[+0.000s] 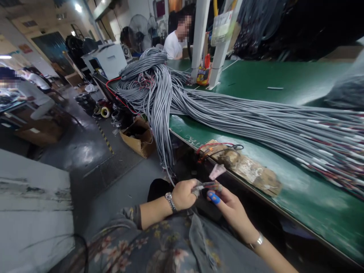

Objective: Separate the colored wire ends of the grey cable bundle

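Grey cable end (200, 186) is clamped by the fingers of the left hand (183, 194) — held above the lap, beside the green bench (305, 81). Its thin wires (209, 184) are met by the right hand (231, 208); whether pinched can't be told. Grey cable bundle (216, 108) is draped across the bench — partly hung off.

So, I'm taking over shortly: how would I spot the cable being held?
Start at the green workbench and follow the grey cable bundle drooping off its edge. Just below, the left hand holds a single grey cable, its thin wires reaching the right hand. Unlike its neighbours, it alone is gripped.
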Demonstrator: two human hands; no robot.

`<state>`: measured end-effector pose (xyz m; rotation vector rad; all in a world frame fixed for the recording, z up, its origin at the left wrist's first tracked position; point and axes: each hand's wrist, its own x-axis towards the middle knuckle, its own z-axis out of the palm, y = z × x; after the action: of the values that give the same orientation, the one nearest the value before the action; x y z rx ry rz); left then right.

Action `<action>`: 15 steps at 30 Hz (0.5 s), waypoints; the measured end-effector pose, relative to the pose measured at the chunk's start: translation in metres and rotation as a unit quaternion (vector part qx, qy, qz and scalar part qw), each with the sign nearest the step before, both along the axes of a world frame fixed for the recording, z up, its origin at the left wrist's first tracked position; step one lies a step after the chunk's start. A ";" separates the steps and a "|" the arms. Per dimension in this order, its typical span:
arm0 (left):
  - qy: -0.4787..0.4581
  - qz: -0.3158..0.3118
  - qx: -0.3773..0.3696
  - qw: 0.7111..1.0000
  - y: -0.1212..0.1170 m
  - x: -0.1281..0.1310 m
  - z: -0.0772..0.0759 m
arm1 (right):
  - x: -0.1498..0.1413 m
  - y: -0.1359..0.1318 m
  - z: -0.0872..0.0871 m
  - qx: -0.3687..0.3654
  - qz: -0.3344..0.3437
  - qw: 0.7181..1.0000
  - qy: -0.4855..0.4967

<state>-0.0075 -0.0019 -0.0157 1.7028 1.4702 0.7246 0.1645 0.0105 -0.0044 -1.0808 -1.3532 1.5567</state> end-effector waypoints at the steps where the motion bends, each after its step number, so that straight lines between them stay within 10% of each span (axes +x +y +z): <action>1: 0.051 -0.027 0.014 0.998 -0.001 0.000 -0.001 | 0.000 -0.002 0.001 0.014 -0.001 1.000 0.000; 5: 0.110 -0.078 0.003 0.991 -0.004 0.003 -0.002 | -0.001 -0.002 0.004 0.042 -0.003 0.999 -0.019; 11: -0.244 -0.057 -0.188 0.950 -0.002 0.006 0.003 | -0.001 0.007 0.004 -0.030 0.030 0.999 0.014; 15: -0.274 0.014 -0.213 0.938 0.000 0.005 0.009 | -0.003 0.011 0.000 -0.099 0.006 0.992 0.080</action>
<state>-0.0027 -0.0020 -0.0062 1.0423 1.1474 0.7528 0.1614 0.0214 -0.0043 -1.0403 -1.1185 1.7761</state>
